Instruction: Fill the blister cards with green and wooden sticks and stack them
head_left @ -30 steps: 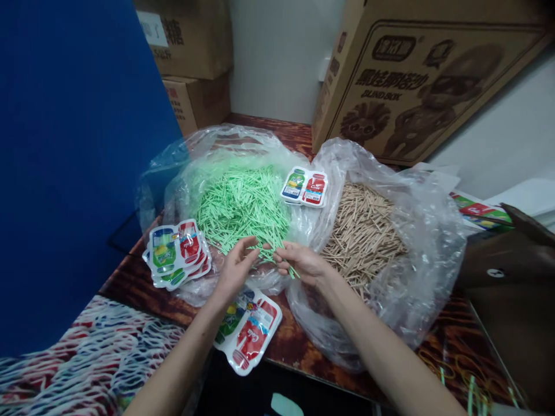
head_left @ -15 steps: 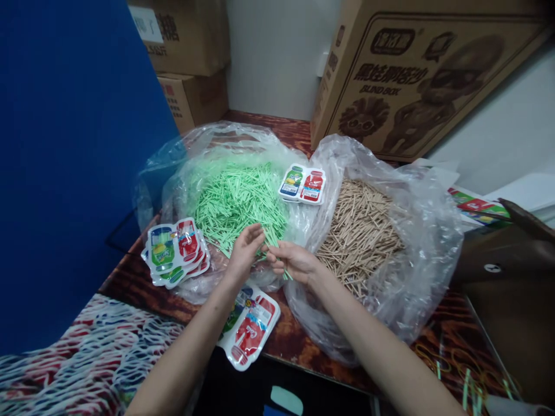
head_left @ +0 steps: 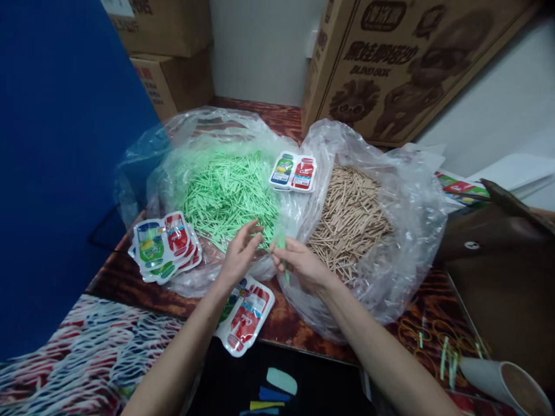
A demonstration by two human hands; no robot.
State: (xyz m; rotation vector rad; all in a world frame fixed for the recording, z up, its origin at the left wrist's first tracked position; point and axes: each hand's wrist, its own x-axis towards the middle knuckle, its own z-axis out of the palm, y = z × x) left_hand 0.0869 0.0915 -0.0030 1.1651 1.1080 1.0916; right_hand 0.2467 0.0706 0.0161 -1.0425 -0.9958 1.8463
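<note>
Pinched in my right hand (head_left: 303, 263) is a small bunch of thin green sticks (head_left: 280, 238), held upright and blurred. My left hand (head_left: 243, 249) hovers at the near edge of the green stick pile (head_left: 229, 193), fingers curved and apart, with nothing seen in it. That pile lies in an open clear plastic bag (head_left: 191, 124). Just right of my right hand, a second clear bag (head_left: 416, 231) holds a pile of brown sticks (head_left: 353, 216). Below my left wrist lies a cola-printed packet (head_left: 247, 320), partly covered by my forearm.
Stacked packets (head_left: 162, 245) lie at left, and more packets (head_left: 293, 171) rest between the bags. A large carton (head_left: 381, 75) stands behind, with other boxes (head_left: 173, 81) at back left. A blue panel (head_left: 65, 162) borders the left. Rubber bands (head_left: 411, 335) and a paper cup (head_left: 505, 384) are at right.
My hands have moved apart, the right drawing away rightward with the green sticks, which now stand more upright. The view has shifted, bringing the cup at lower right into sight.
</note>
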